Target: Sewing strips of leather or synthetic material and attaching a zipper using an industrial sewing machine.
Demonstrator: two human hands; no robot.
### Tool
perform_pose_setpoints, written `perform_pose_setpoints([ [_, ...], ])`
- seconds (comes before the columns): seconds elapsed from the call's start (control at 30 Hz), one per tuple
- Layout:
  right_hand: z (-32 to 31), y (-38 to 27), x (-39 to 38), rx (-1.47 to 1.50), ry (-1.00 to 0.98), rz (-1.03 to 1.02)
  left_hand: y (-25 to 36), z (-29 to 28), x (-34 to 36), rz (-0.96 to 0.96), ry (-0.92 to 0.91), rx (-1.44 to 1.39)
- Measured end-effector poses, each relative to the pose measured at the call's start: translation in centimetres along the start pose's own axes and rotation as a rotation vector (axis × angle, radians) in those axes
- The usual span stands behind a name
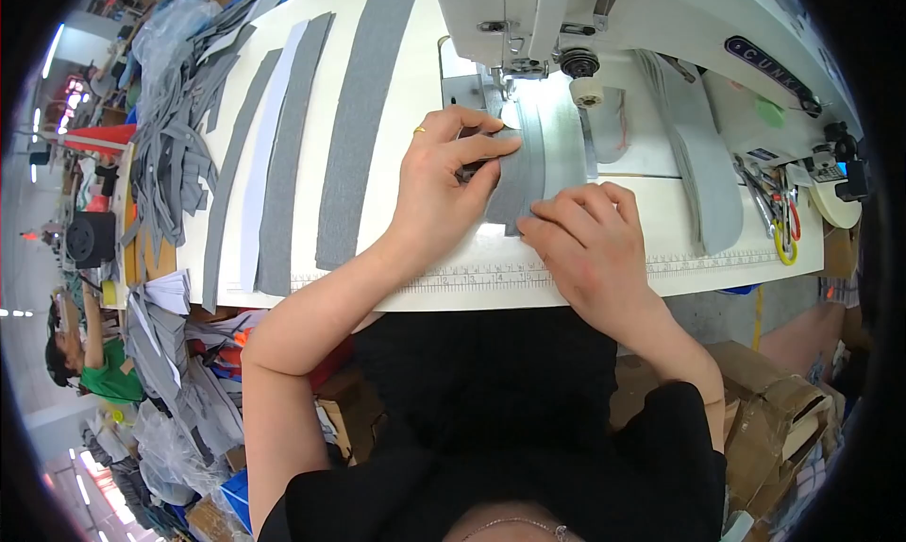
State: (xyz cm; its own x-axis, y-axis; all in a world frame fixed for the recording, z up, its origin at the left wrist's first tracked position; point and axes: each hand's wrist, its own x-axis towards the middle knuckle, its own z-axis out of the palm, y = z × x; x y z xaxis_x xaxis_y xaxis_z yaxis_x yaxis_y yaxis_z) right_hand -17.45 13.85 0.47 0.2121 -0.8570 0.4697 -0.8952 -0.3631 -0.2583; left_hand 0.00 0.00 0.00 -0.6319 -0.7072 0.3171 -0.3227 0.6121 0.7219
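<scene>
A grey fabric strip point(516, 185) lies under the lit needle area of a white sewing machine point(679, 13). My left hand point(442, 169) is at its left edge, close to the presser foot point(505, 87), with the fingers pinched on the cloth. At the strip's near end, my right hand point(593, 249) has thumb and fingertips closed on its right corner. The cloth between both hands looks flat. Part of its left edge is hidden behind my left fingers.
Several long grey strips point(368, 127) and a white strip point(274, 155) lie on the white table to the left. Folded grey cloth point(694, 155), scissors point(783, 235) and small tools are on the right. A printed ruler point(472, 279) runs along the front edge. Farther left, a person point(109, 363) sits.
</scene>
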Motion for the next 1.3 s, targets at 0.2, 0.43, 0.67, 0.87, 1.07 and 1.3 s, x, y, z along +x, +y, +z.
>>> perform_pose_setpoints([
  [0.2, 0.0, 0.1, 0.7, -0.036, 0.034, 0.016, 0.7, 0.1, 0.0, 0.012, 0.05, 0.017],
  [0.43, 0.1, 0.0, 0.9, -0.046, 0.061, 0.1, 0.4, -0.1, 0.1, -0.003, 0.045, -0.065],
  [0.67, 0.1, 0.4, 1.1, 0.017, 0.051, 0.144, 0.9, 0.2, 0.0, -0.025, 0.074, -0.07],
  [0.87, 0.1, 1.2, 1.2, 0.244, 0.125, 0.252, 1.0, -0.2, 0.3, -0.038, 0.085, -0.177],
  [1.07, -0.9, 2.7, 2.5, 0.166, 0.035, 0.122, 0.3, -0.3, -0.2, 0.01, 0.042, -0.102],
  [1.3, -0.3, 3.8, 3.3, 0.131, 0.022, 0.074, 0.3, 0.4, -0.1, -0.05, 0.087, -0.162],
])
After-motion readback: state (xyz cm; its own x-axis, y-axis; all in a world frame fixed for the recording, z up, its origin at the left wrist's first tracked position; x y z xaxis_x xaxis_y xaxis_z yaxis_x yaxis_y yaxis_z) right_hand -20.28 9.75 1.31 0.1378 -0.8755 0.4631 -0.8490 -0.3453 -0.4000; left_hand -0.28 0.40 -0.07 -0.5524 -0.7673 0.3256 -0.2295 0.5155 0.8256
